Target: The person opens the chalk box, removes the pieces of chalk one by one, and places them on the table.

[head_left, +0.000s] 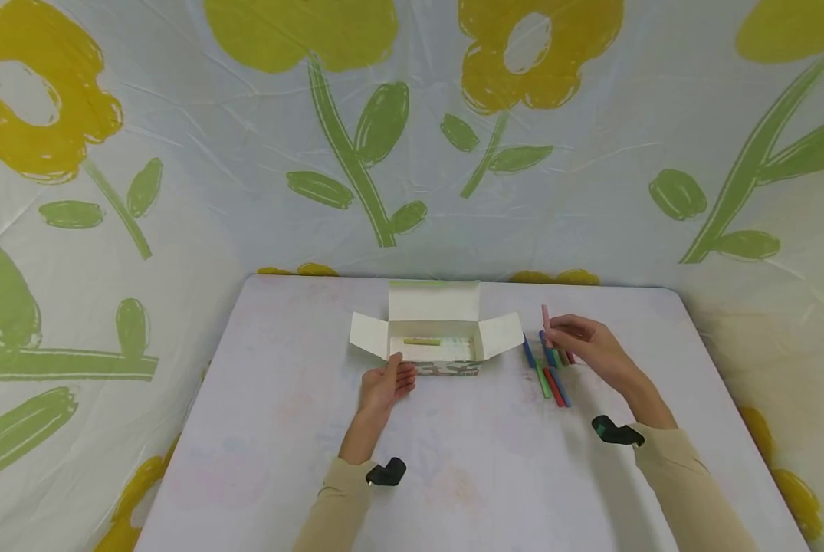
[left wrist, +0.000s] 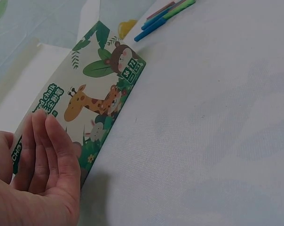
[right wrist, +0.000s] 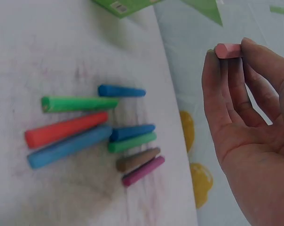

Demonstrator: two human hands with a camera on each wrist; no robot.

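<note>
An open chalk box [head_left: 448,369] with its flaps spread stands near the middle of the table; jungle animals are printed on its front. One yellowish chalk stick [head_left: 421,342] lies inside. At the box's front left corner, my left hand [head_left: 382,389] holds the wall, thumb at the rim and fingers along the printed face. My right hand [head_left: 596,351] pinches a pink chalk stick [right wrist: 228,51] between thumb and fingertips, raised above the table to the right of the box. Below it lie loose sticks, among them red [right wrist: 67,129], green [right wrist: 81,104], brown [right wrist: 138,160] and purple [right wrist: 144,171] ones.
Several blue chalk sticks [right wrist: 69,147] lie among the others, right of the box. The box's right flap [head_left: 500,336] reaches out close to them. Behind the white table [head_left: 280,322] hangs a flower-printed curtain [head_left: 246,169], which also runs along both sides.
</note>
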